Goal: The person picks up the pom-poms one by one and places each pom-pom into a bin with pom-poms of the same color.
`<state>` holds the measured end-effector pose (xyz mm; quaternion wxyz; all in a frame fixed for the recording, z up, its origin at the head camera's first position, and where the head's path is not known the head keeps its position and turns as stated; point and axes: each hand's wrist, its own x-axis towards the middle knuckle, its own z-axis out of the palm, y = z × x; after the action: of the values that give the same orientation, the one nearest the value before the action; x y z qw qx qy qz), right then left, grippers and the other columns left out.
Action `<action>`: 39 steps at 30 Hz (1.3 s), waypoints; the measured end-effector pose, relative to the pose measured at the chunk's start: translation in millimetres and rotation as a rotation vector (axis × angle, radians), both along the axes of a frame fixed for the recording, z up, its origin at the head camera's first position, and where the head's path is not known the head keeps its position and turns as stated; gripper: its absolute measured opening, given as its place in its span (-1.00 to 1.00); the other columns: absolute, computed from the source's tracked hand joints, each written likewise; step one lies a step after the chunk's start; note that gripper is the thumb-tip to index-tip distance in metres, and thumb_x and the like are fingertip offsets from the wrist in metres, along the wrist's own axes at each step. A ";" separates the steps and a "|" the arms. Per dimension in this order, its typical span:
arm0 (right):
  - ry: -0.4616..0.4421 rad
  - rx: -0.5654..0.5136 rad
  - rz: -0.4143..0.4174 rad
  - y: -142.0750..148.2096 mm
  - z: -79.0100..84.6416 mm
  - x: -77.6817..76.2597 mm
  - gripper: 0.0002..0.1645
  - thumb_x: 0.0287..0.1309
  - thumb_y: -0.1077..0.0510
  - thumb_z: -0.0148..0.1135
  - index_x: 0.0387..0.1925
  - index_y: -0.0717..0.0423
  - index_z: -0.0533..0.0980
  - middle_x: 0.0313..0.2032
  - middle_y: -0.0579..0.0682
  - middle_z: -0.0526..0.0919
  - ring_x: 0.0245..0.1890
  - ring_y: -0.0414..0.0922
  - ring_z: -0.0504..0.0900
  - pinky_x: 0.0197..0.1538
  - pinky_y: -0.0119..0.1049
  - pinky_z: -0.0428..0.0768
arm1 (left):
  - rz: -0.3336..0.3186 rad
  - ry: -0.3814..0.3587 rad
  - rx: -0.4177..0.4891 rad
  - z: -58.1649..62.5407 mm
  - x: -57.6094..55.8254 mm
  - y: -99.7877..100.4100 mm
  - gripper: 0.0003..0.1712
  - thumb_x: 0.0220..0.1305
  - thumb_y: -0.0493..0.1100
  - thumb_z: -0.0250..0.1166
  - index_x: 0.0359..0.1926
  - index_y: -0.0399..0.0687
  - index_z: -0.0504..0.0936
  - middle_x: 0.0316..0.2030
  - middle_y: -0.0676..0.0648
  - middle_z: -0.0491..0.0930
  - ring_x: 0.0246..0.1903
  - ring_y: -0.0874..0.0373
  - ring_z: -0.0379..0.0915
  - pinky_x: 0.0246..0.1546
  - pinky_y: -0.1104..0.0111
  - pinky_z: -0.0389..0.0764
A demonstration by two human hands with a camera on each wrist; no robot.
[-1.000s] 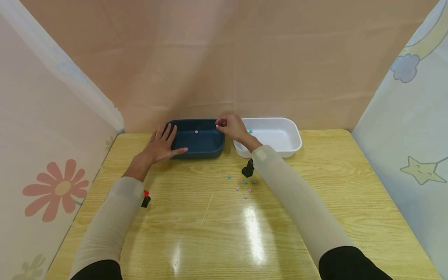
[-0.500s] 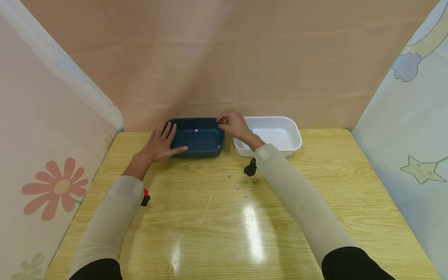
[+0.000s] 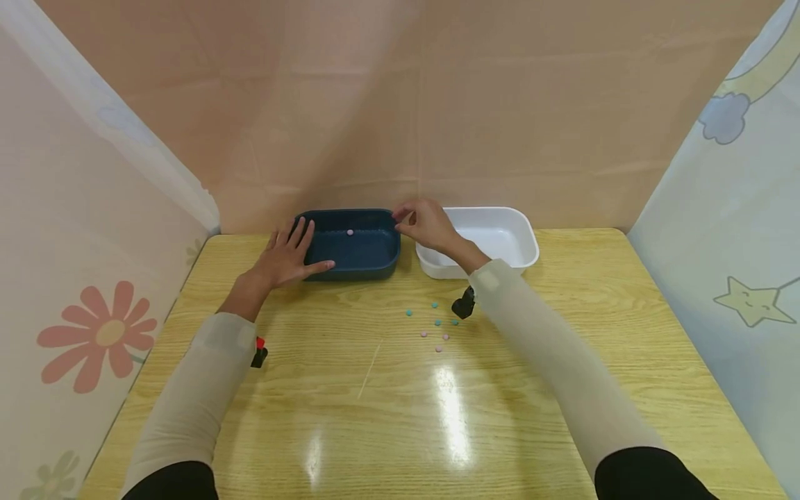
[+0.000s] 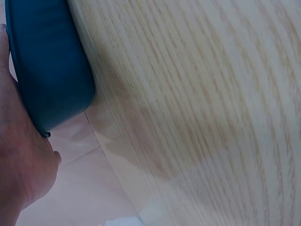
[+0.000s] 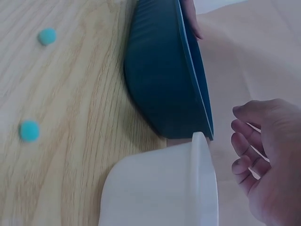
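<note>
With fingers spread, my left hand [image 3: 282,258] rests on the left rim of a dark blue basin [image 3: 362,273]; the left wrist view has that hand [image 4: 23,155] against the basin's edge. One small pink ball [image 3: 350,232] is visible inside. Between this basin and a white basin [image 3: 494,239], my right hand [image 3: 428,223] hovers over the blue basin's right rim. Its fingers are loosely bent, and in the right wrist view nothing shows between the right hand's fingertips [image 5: 239,109]. The right hand and forearm hide part of the white basin.
On the wooden table [image 3: 350,430] in front of the basins lie several small teal balls [image 3: 409,313] and three pink balls [image 3: 439,349]. A brown sheet [image 3: 400,104] stands behind, with patterned panels at both sides. A black wrist device [image 3: 464,304] hangs below the right cuff.
A pink ball left my right fingertips and dropped inside the blue basin's right end, where it is now out of sight. The right hand has drawn slightly right; the left stays put.
</note>
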<state>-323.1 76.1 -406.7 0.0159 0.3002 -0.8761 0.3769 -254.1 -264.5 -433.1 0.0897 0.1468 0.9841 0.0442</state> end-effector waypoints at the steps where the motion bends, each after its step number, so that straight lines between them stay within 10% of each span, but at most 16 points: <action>1: 0.006 0.003 0.006 2.2 0.2 0.9 -0.71 0.30 0.28 0.43 0.02 0.31 0.73 -0.04 0.14 0.81 -0.20 0.04 0.72 -0.07 -0.09 0.68 | -0.001 0.001 -0.002 -0.3 -0.3 -0.1 0.33 0.41 0.66 -0.09 0.72 -0.15 -0.36 0.69 -0.31 -0.41 0.67 -0.30 -0.53 0.59 -0.29 -0.31; 21: 0.200 0.090 0.099 39.5 7.5 37.3 -0.74 0.26 0.23 0.49 -0.02 0.18 0.76 -0.10 0.08 0.81 -0.32 -0.02 0.73 -0.19 -0.11 0.62 | -0.003 -0.013 -0.008 -1.8 1.7 -7.2 0.31 0.44 0.63 -0.10 0.71 -0.17 -0.38 0.69 -0.32 -0.42 0.66 -0.32 -0.55 0.58 -0.30 -0.36; 39: 0.170 0.106 0.149 73.9 6.8 78.5 -0.69 0.20 0.22 0.56 -0.04 0.24 0.74 -0.13 0.06 0.82 -0.29 -0.07 0.72 -0.14 -0.06 0.65 | -0.001 -0.017 -0.004 -3.5 -0.8 -11.1 0.32 0.43 0.64 -0.10 0.71 -0.17 -0.40 0.68 -0.33 -0.44 0.66 -0.31 -0.58 0.58 -0.29 -0.37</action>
<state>-244.6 150.0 -399.9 0.0460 0.3959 -0.8655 0.3035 -254.8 -275.5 -436.6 0.0986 0.1470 0.9833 0.0434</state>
